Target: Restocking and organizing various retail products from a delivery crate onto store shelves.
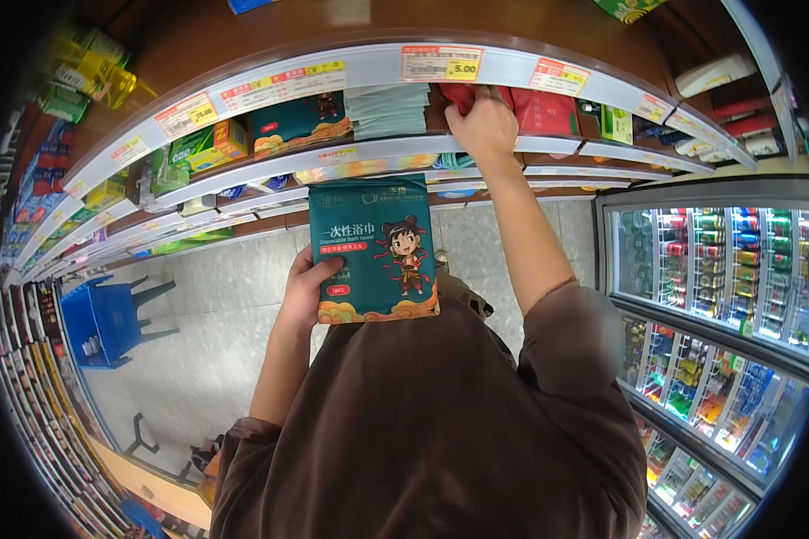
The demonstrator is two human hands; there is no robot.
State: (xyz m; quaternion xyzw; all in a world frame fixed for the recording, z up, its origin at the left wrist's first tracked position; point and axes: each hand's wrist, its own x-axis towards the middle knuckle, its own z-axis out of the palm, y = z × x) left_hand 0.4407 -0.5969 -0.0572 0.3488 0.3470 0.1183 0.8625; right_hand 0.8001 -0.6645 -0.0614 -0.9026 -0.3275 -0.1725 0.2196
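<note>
Held upright before my body is a flat teal packet [371, 269] with printed writing, a cartoon figure and orange cloud shapes along its bottom. My left hand [305, 286] grips its left edge, thumb across the front. My right hand [487, 124] reaches into the shelf, its fingers closed on a red packet [456, 94]; the fingertips are partly hidden. Just right of that hand sits another red packet [545, 111]. To its left lies a stack of pale grey-green packets [385, 109], and beyond it a similar teal packet [298, 122].
A shelf edge with price tags [371, 75] runs over the right hand. Green-and-yellow boxes [209, 147] stand farther left. On the tiled floor [205, 323] is a blue plastic stool [101, 323]. Glass-door drink coolers [708, 269] line the right side.
</note>
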